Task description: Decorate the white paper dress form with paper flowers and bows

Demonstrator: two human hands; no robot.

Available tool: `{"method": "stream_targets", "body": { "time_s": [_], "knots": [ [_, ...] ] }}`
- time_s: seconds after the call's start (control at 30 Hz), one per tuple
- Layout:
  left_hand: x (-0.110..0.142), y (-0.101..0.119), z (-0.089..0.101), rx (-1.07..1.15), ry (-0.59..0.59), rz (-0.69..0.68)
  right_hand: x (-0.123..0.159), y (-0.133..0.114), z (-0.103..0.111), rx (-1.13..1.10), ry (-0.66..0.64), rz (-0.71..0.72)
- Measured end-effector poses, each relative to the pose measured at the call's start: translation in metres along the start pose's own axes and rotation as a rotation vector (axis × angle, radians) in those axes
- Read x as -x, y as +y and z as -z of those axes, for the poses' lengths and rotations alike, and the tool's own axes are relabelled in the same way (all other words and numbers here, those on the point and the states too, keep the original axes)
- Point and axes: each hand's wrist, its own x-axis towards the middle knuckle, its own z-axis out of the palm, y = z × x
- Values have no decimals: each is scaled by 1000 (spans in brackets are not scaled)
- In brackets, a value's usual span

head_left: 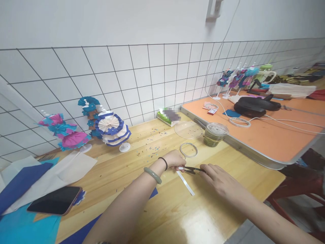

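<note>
My left hand [175, 158], with a black band and a pale green bangle above it, is closed on a narrow white strip [186, 184]. The strip's long end trails over the wooden table towards me. My right hand [212, 174] grips dark scissors [193, 170], whose blades point left and reach the strip near my left fingers. Whether the blades touch the strip cannot be made out. Just beyond my left hand lies a thin ring [188, 155], which looks like a roll of tape. Small paper scraps [153, 149] are scattered behind it.
Paper-dress figures [111, 128] stand at left, near sheets of coloured paper [78, 164] and a phone [54, 200]. A lidded plastic tub [214, 139], a clear disc [185, 130] and a green packet [165, 118] sit behind my hands. An orange table [269, 139] adjoins on the right.
</note>
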Motion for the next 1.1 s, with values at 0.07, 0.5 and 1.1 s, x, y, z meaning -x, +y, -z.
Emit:
{"method": "stream_targets", "body": {
  "time_s": [0.07, 0.5, 1.1],
  "knots": [
    [-2, -2, -1, 17, 15, -2, 2, -2, -1, 45, -22, 2],
    [-7, -10, -7, 254, 138, -21, 16, -22, -7, 197, 70, -65],
    [2, -28, 4, 553, 123, -27, 0, -21, 9, -698, 90, -522]
  ]
}}
